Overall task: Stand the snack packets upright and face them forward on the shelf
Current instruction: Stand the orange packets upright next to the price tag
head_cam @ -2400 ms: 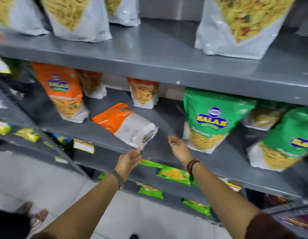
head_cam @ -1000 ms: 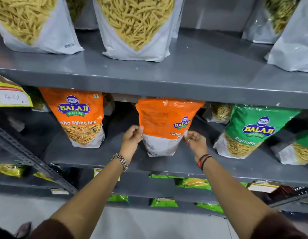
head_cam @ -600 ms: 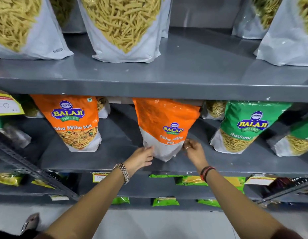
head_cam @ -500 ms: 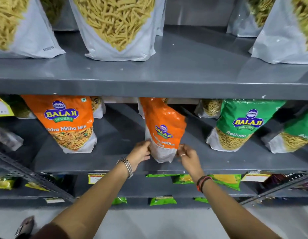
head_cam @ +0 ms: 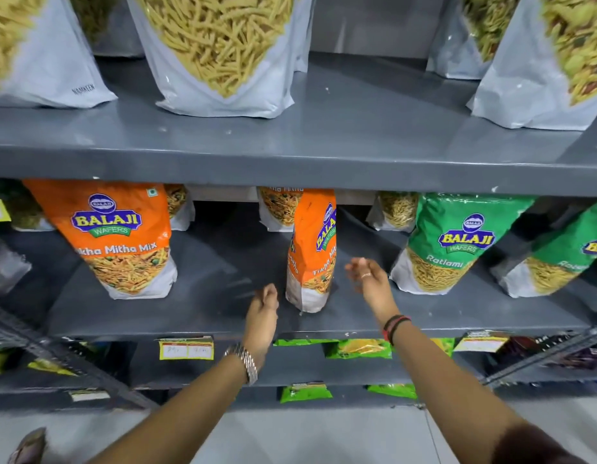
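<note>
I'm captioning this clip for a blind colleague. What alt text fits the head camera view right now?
An orange Balaji packet stands upright on the grey middle shelf, turned partly sideways, with the left hand and right hand open on either side of it, not gripping. Orange and green packets flank it, facing forward.

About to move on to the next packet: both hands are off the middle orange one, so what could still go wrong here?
1. The orange packet stands edge-on, its logo turned sideways, so it is not faced forward yet.
2. Neither the left hand nor the right hand holds it; standing narrow near the shelf front, it may tip over.
</note>
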### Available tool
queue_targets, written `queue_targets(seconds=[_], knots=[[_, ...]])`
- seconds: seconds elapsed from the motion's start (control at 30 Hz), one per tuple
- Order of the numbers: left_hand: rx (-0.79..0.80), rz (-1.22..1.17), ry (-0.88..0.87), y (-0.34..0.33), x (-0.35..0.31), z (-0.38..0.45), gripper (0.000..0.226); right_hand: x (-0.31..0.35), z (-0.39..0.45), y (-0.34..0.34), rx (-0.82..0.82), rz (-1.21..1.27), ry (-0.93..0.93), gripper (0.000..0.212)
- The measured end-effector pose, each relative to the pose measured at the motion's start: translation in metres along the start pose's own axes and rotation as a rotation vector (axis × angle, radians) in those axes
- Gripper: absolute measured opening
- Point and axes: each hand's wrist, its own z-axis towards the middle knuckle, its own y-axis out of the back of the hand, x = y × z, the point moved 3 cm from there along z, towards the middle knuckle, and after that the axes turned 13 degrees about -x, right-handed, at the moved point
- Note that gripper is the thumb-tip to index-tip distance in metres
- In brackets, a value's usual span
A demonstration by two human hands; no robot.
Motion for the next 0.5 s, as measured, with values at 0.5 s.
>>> queue_targets(seconds=[0.5], knots=[[0.075, -0.227, -0.080, -0.047, -0.019, -0.017, 0.051, 0.031, -0.009, -0.026, 0.111, 0.116, -0.152, 0.060]])
